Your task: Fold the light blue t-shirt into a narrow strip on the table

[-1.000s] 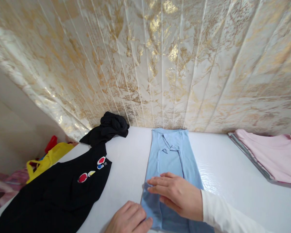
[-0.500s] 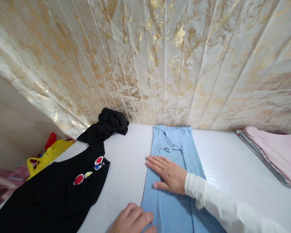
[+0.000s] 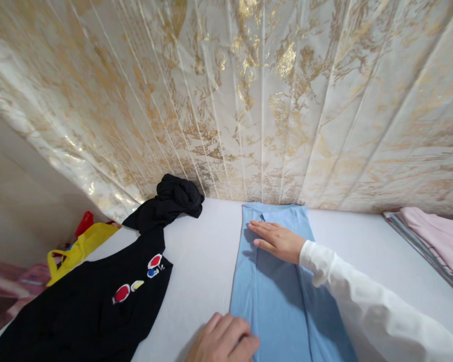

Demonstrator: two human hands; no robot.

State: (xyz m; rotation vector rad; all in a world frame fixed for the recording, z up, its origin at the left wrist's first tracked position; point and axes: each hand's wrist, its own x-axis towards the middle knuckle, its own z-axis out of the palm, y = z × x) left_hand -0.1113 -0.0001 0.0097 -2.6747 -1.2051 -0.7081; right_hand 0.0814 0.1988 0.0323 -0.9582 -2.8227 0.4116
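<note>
"Under the right hand (image 3: 277, 241), what lies there?"

"A light-blue garment (image 3: 279, 311), folded into a long strip on the white table (image 3: 198, 256). It stretches from beyond that hand back to the left hand (image 3: 224, 339)."

"What has changed?"

"The right hand has moved farther off. A second ago it was close to the left; now it's near the garment's far end, covering most of the creased folds seen there before. The left has stayed at the near left edge."

"Are they gripping?"

"The right is flat, fingers stretched, grasping nothing; whether it presses the cloth I can't tell. The left has curled fingers, but I can't tell whether they pinch the edge."

"Anything around or in the way?"

"The white sleeve (image 3: 377, 301) hides part of the garment's right side. Left of both hands lie a black top (image 3: 79, 306) and a bunched black cloth (image 3: 175, 198). Well right of the right hand sits a folded stack, pink garment (image 3: 440, 241) uppermost. Beyond hangs a gold-patterned curtain (image 3: 264, 110)."
</note>
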